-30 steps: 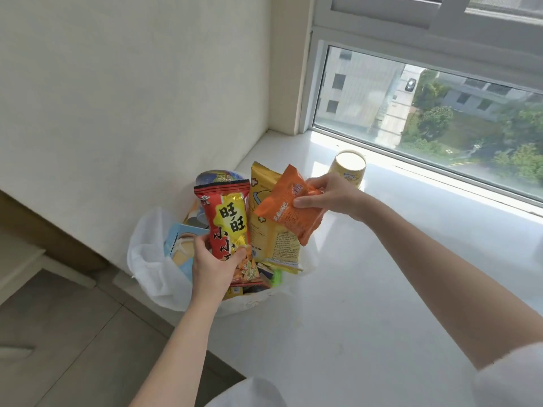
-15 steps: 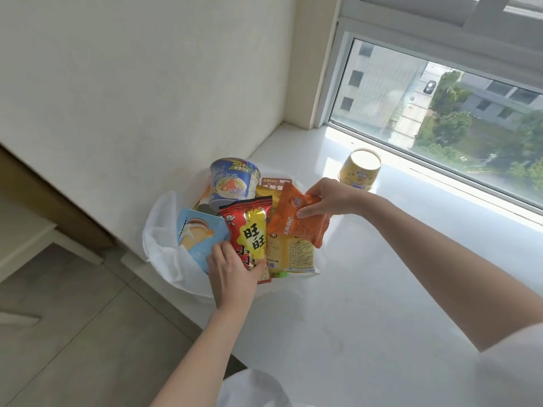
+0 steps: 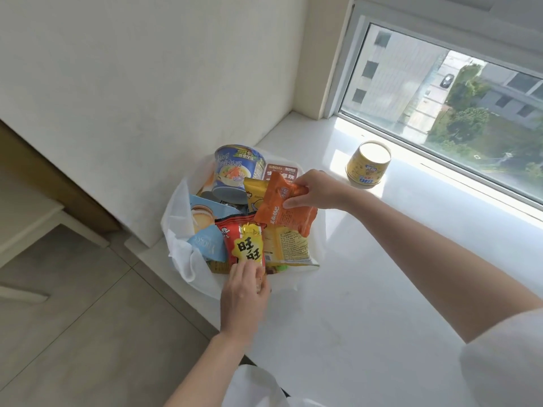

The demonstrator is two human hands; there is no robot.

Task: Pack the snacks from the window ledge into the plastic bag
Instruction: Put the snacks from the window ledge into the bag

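**Snack bag at the ledge's left end, one tub still unpacked**

Head view, the only one.

- Plastic bag [image 3: 179, 254]: white, mouth open, sitting at the left end of the window ledge [image 3: 367, 289], against the wall corner and overhanging the near edge a little.
- Contents showing: blue noodle cup [image 3: 238, 174] lying tilted at the back; blue packet [image 3: 205, 218] at the left side; yellow packet [image 3: 289, 245] at the right side; a brown-labelled pack behind it, mostly covered.
- Red packet [image 3: 244, 245]: upright at the front of the bag. Left hand [image 3: 245, 292] has its fingers curled on the bottom edge; whether it pinches or only steadies is hard to tell, as the fingertips blur.
- Orange packet [image 3: 283, 211]: pinched at its top corner between the thumb and fingers of the right hand [image 3: 316, 190], hanging over the yellow packet.
- Yellow tub [image 3: 368, 164]: standing on the ledge near the window frame, well apart from the bag.

Change noted: a second ago the red packet stood high above the bag; it now sits lower among the others, and the orange packet has dropped closer to the mouth. The noodle cup, earlier half hidden, is exposed.

Reading: both packets are nearly stowed. The tub looks to be the last item left.
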